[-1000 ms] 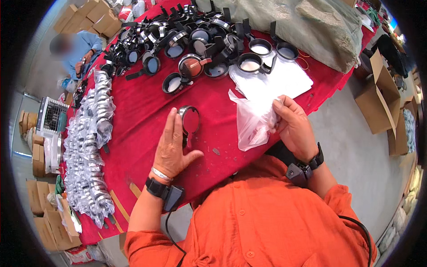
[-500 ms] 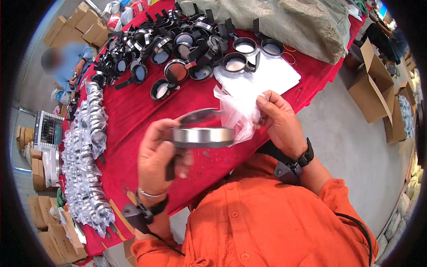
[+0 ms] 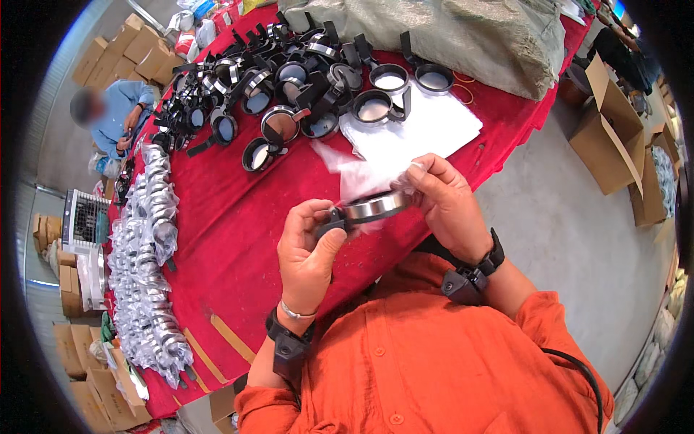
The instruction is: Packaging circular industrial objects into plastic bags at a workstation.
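Note:
My left hand [image 3: 307, 249] grips the black handle of a round magnifying glass with a chrome rim [image 3: 372, 207], held up in front of my chest. My right hand [image 3: 444, 202] pinches a clear plastic bag [image 3: 358, 173] at the glass's far side, the bag's mouth lying over the rim. Both hands hover above the red cloth table [image 3: 238, 224]. A heap of loose black-handled magnifying glasses [image 3: 289, 79] covers the far part of the table.
A long row of bagged magnifiers [image 3: 144, 267] runs along the table's left edge. White bags [image 3: 419, 130] lie stacked under a grey sack [image 3: 470, 36]. Cardboard boxes [image 3: 614, 137] stand on the floor at right. A person in blue [image 3: 116, 116] sits at far left.
My left hand lifted a magnifying glass off the red cloth and brought it up to the plastic bag in my right hand; the bag's mouth now meets the rim.

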Demonstrator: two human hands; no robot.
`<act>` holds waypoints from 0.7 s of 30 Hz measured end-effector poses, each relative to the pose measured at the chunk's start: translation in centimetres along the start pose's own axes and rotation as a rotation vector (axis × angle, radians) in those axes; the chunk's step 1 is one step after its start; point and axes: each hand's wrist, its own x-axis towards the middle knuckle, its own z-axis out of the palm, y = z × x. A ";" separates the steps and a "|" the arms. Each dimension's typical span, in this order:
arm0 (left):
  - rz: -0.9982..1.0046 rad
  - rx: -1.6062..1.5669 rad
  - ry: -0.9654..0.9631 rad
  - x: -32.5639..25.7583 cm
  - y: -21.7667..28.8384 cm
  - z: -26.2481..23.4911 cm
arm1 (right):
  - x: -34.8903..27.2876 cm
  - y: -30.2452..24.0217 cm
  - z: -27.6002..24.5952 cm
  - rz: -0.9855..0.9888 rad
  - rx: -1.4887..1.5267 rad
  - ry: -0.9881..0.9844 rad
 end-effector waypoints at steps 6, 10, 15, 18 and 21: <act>0.271 0.337 0.190 0.0 -0.4 -0.1 | -1.1 -0.5 0.5 -0.016 -0.338 -0.104; 0.159 0.121 0.154 -0.2 0.5 0.7 | -1.0 -0.7 1.4 -0.095 -0.346 -0.048; -0.030 -0.385 -0.054 -0.9 1.5 -1.2 | -0.1 -0.4 0.2 -0.056 -0.137 -0.024; -0.184 -0.315 -0.130 -0.5 0.8 -0.4 | -0.3 0.1 0.7 -0.026 -0.061 -0.049; -0.257 -0.384 -0.123 0.0 -0.5 -0.5 | -0.4 0.0 1.0 -0.032 -0.039 -0.083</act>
